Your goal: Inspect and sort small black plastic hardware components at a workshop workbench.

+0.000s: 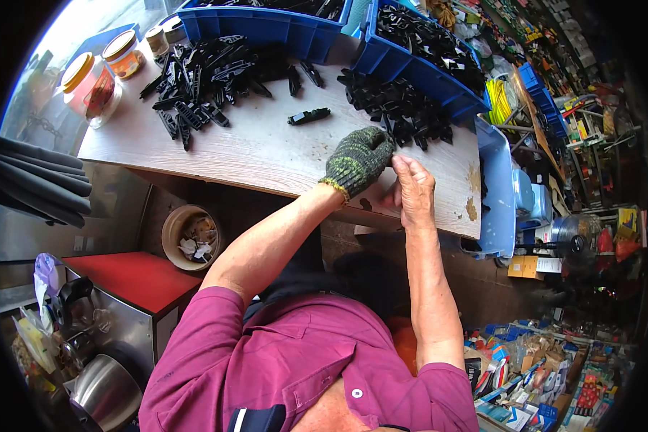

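Left hand (367, 155) is in a dark green knit glove (345, 167) over the front of the pale wooden table (252, 155), fingers curled in; can't tell if they're gripping a part. Right hand (415, 189) is bare over the table's front edge, thumb and finger bunched right by the glove's fingertips, and honestly I can't make out if there's anything in them. Black plastic parts everywhere: a big left pile (198, 75) toward the table's back left, a right pile (399, 111) on its right side, plus a lone black part (309, 116) near its middle. Two blue bins (295, 37) line its back and back right. Lidded jars (93, 93) at its left end, bucket (170, 237) below its front edge.
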Motion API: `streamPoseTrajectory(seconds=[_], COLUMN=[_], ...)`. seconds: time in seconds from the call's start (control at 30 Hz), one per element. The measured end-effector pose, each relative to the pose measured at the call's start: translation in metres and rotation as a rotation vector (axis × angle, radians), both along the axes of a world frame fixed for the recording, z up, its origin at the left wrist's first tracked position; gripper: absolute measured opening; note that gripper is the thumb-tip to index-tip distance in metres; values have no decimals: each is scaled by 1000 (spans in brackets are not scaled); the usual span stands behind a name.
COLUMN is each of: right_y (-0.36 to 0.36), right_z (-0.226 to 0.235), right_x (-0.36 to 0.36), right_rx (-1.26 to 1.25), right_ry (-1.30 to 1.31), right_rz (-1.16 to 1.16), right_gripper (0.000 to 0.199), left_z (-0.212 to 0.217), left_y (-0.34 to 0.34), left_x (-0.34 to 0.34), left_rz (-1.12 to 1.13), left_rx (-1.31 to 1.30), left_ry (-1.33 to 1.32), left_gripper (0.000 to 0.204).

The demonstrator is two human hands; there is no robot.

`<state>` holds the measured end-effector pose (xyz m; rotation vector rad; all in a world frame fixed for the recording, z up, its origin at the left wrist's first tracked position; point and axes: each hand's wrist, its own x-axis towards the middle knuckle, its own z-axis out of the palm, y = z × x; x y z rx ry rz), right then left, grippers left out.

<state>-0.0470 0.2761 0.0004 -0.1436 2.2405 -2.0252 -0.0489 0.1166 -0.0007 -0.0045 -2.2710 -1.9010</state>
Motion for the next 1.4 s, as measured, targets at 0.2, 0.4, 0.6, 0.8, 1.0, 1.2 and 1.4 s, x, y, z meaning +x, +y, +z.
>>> streamPoseTrajectory(seconds=[0.2,0.4,0.6,0.8,1.0,1.2,1.4], right_y=[-10,-11,-14,-19,-16,-13,-5], right_z=[3,1,7,11,12,-2,-4], right_x=[7,7,10,17,18,14,15], right_rx=[-12,-204,-257,-337,-240,-118,-193], right_ry=[68,-40,-89,-94,-65,88,120], right_rz=[-47,-115,-208,-285,-324,-410,-355], right_gripper=[29,28,33,34,34,34,33], left_z=[-2,0,-2,-5,-1,-5,-11], left_y=[-10,-94,-77,-20,-7,25,38], left_x=[14,21,23,44,41,39,38], left_rz=[79,413,106,-193,-170,-51,-117], left_rx=[-309,-1009,-893,-316,-251,-116,-113], left_ry=[251,140,281,327,262,231,128], left_gripper=[36,25,15,25,26,29,29])
